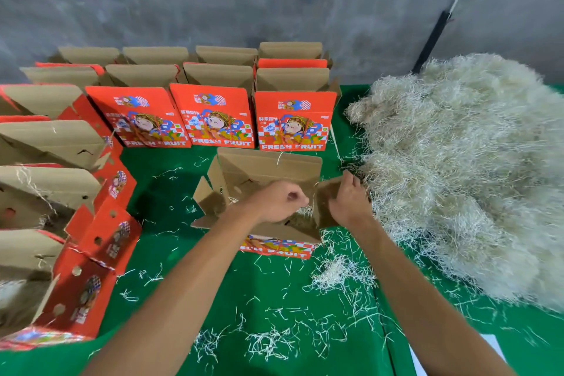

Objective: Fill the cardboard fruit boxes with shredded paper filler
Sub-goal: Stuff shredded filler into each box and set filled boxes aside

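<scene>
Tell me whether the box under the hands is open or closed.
Open. The red-printed cardboard fruit box has its brown flaps standing up and spread, and pale shredded paper shows inside, between the left hand and right hand.

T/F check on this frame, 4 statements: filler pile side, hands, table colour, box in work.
1. The big shredded paper pile lies to the right of the open box. True.
2. Both hands are over that open box. True: left hand, right hand.
3. The table cover is blue. False: it is green, strewn with loose shreds.
4. The open box is the only box on the table. False: red boxes stand in rows behind and to the left.
</scene>
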A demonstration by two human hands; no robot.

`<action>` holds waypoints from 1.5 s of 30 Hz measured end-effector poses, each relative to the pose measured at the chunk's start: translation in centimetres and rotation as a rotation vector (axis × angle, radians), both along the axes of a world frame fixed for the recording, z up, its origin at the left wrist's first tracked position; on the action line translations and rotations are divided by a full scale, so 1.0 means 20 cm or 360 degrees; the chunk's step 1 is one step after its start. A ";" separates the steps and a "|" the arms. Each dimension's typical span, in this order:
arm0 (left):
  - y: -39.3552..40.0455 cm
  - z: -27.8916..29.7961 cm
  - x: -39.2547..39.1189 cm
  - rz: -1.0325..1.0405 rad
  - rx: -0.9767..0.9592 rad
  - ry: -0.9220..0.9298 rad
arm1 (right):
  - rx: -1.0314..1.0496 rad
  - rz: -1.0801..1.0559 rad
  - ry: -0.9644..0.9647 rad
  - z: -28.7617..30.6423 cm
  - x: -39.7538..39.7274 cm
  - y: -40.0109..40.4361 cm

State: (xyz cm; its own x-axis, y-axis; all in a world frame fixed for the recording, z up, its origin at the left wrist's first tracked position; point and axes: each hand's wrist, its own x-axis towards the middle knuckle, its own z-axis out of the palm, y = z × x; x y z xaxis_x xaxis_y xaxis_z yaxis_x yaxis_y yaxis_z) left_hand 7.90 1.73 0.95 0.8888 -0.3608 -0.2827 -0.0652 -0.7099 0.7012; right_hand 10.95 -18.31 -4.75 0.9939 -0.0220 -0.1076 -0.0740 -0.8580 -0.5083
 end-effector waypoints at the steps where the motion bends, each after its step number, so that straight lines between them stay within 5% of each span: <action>1: -0.02 0.00 -0.03 -0.0019 0.0005 0.0007 | 0.0203 -0.0052 0.0034 -0.03 -0.02 -0.02; 9: -0.06 -0.05 -0.24 -0.0147 0.0570 0.0146 | 0.1187 -0.0050 -0.0017 -0.06 -0.14 0.02; 12: -0.03 -0.07 -0.26 -0.0151 0.0862 -0.0049 | 0.1426 -0.0087 0.0029 -0.08 -0.15 0.05; 22: 0.17 -0.05 -0.21 0.0292 0.0888 -0.0471 | 0.1463 0.0139 0.0378 -0.11 -0.06 0.31; 45: 1.22 -0.03 0.27 0.0618 0.0807 -0.0364 | 0.1330 0.0300 0.0597 -0.12 0.42 1.39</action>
State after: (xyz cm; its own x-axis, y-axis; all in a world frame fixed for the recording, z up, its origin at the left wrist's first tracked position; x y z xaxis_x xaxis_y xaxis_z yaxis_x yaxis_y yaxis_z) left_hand 13.20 26.05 0.32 0.9847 0.1245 -0.1222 0.1540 -0.9492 0.2743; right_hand 19.35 9.40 -7.22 0.8703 0.3652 -0.3305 -0.2552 -0.2394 -0.9368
